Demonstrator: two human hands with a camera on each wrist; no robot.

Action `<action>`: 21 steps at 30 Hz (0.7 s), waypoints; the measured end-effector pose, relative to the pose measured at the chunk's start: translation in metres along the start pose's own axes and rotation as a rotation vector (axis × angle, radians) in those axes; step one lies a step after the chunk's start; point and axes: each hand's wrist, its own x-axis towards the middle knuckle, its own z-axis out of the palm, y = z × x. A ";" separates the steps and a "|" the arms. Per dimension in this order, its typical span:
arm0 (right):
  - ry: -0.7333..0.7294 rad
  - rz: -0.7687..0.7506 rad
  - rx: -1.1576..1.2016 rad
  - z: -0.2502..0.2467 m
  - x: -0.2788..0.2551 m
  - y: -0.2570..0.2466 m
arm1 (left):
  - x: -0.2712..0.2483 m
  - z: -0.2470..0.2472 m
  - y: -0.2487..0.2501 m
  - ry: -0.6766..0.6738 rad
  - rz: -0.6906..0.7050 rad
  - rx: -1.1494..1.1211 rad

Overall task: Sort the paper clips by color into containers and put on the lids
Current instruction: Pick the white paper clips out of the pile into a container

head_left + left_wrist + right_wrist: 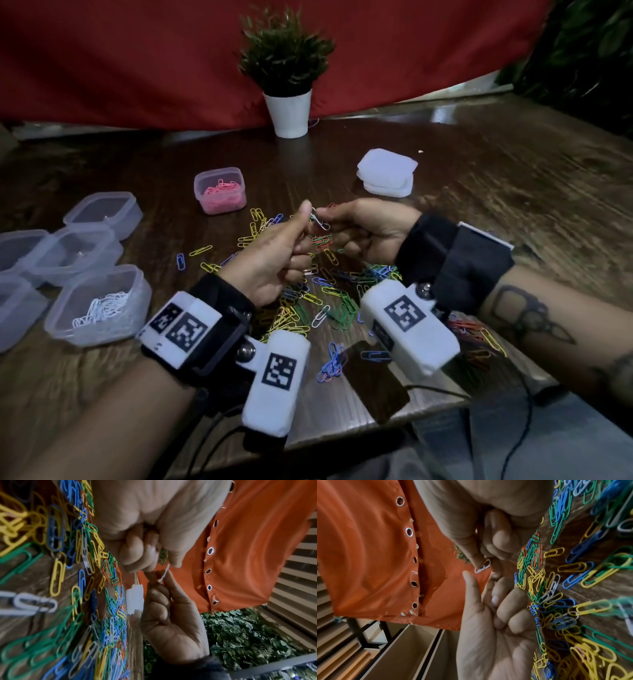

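Observation:
My right hand pinches a white paper clip between thumb and forefinger, held above the table; the right wrist view shows the clip in that pinch. My left hand faces it, fingers curled with nothing seen in them and thumb raised right beside the clip's end. Below both hands lies a mixed pile of yellow, green, blue, orange and white clips. A container with pink clips stands behind the pile. A container with white clips stands at the left.
Several empty clear containers cluster at the left edge. A stack of white lids sits at the back right, and a potted plant stands at the back. A dark flat rectangle and cables lie at the table's front edge.

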 end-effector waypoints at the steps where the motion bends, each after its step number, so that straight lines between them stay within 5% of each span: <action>1: 0.017 -0.001 0.000 0.001 0.001 0.000 | 0.001 -0.001 -0.001 0.009 0.021 0.020; 7: 0.070 -0.139 -0.066 0.018 0.003 0.003 | 0.007 -0.009 -0.006 0.020 -0.008 -0.262; 13: 0.173 -0.417 -0.564 0.023 -0.008 -0.003 | 0.014 -0.020 -0.012 -0.099 -0.085 -0.764; 17: 0.025 -0.275 -1.042 0.000 -0.023 0.005 | 0.014 -0.042 -0.010 -0.126 -0.087 -0.781; 21: -0.104 -0.345 -1.545 0.004 -0.023 0.024 | 0.011 -0.051 -0.010 -0.224 -0.058 -0.754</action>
